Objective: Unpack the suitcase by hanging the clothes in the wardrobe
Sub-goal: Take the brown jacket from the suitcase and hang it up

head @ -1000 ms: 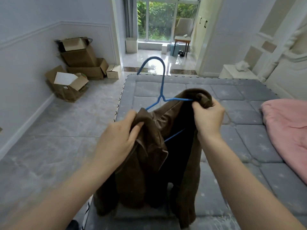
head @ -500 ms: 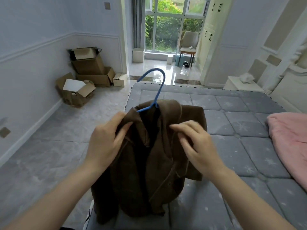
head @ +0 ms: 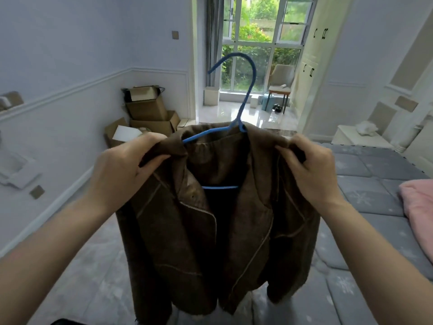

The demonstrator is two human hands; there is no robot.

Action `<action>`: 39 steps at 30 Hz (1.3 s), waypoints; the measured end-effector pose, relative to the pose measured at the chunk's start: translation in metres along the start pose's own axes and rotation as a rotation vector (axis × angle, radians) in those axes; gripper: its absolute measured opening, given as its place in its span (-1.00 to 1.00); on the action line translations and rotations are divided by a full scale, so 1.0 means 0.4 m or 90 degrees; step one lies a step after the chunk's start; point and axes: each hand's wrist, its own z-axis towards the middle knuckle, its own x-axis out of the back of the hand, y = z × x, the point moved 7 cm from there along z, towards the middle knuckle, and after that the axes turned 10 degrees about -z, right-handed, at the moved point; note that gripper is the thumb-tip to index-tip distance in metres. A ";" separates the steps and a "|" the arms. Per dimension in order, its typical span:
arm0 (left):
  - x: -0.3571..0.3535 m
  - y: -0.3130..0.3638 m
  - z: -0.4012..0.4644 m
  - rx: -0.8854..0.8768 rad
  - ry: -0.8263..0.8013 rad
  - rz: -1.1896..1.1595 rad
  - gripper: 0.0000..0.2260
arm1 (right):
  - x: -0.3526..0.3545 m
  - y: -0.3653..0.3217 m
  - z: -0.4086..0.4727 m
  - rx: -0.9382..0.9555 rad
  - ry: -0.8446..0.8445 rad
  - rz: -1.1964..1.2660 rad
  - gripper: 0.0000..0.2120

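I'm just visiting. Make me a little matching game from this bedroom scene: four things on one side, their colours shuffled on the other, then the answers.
Things:
1. hanger
2. jacket
3. blanket
4. cardboard boxes

Colours:
a. pink
b. tan
c. blue
d. dark brown

Pairs: 1-c, 2-d, 3-a, 4-b

home bedroom, bare mattress (head: 365,165) (grey, quilted), cardboard boxes (head: 150,109)

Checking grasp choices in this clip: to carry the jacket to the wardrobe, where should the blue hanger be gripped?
Probably at the neck below the hook of the blue hanger, from above: it stands bare and upright over the collar of the brown jacket, whose shoulders cover the arms.
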 end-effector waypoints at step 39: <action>0.354 0.380 -0.286 0.355 0.232 0.386 -0.68 | -0.202 -0.201 -0.003 0.111 -0.545 0.684 -0.72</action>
